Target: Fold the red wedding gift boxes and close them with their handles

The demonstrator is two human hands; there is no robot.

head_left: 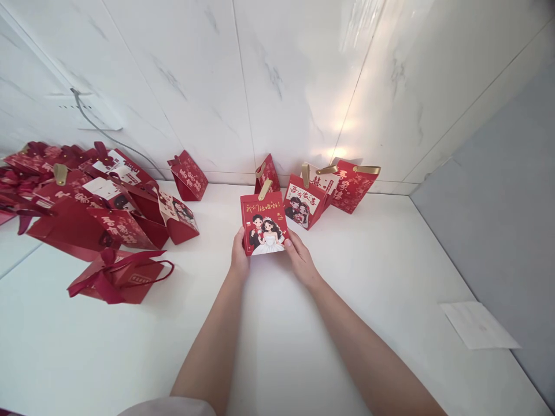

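Observation:
Between my two hands is a red wedding favor box [265,222] with a cartoon bride and groom and a gold ribbon loop on top. My left hand [240,254] grips its left side, and my right hand [300,257] is closed on its lower right corner with the thumb at the front. Just behind it stands a small red favor box [267,173], partly hidden. To the right are a red box with a white couple panel [304,199] and a taller red box with gold ribbon [353,185].
At left sits a crowd of red favor boxes [125,228], with a ribbon-tied red box [125,280] in front. One red box [188,175] stands by the marbled wall [281,115]. A grey cable [110,137] hangs there. White paper [479,325] lies at the right edge.

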